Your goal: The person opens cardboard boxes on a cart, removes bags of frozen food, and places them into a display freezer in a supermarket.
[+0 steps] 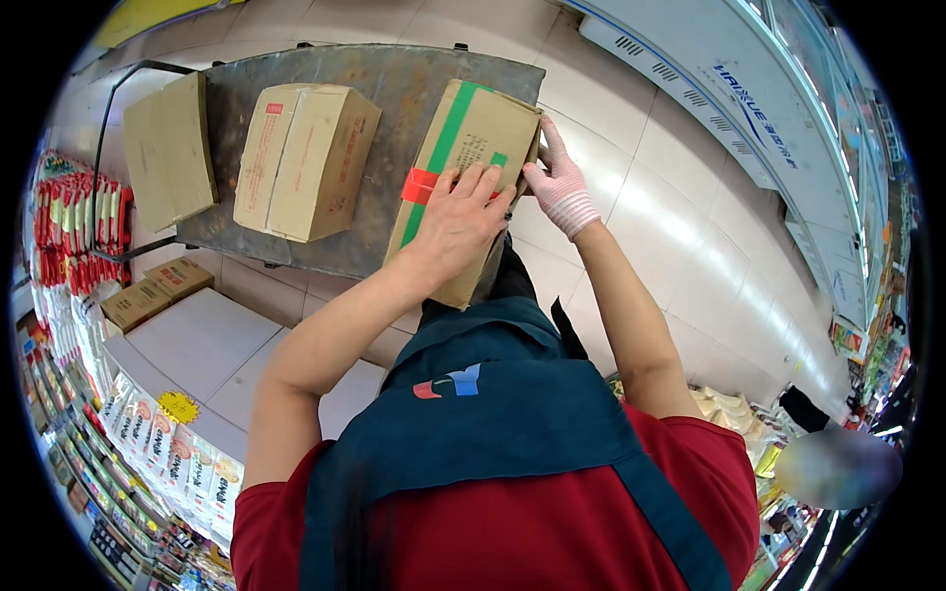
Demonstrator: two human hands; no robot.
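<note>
A long cardboard box (455, 163) with a green tape strip and a short red tape band lies at the near right end of a dark cart platform. Bare, my left hand (461, 222) rests across its top, fingers stretched out beside the red tape. My right hand (562, 182), in a pink-and-white striped glove, grips the box's right side near the far corner. The thumb is toward me and a finger reaches along the edge; what lies under the other fingers is hidden.
On the cart platform (394, 89) stand a taller cardboard box (296, 163) and another cardboard box (168, 153) beside the black cart handle (103, 128). Left are a white chest (212, 330), small cartons (158, 293) and hanging packets. A white freezer case (709, 89) runs along the right.
</note>
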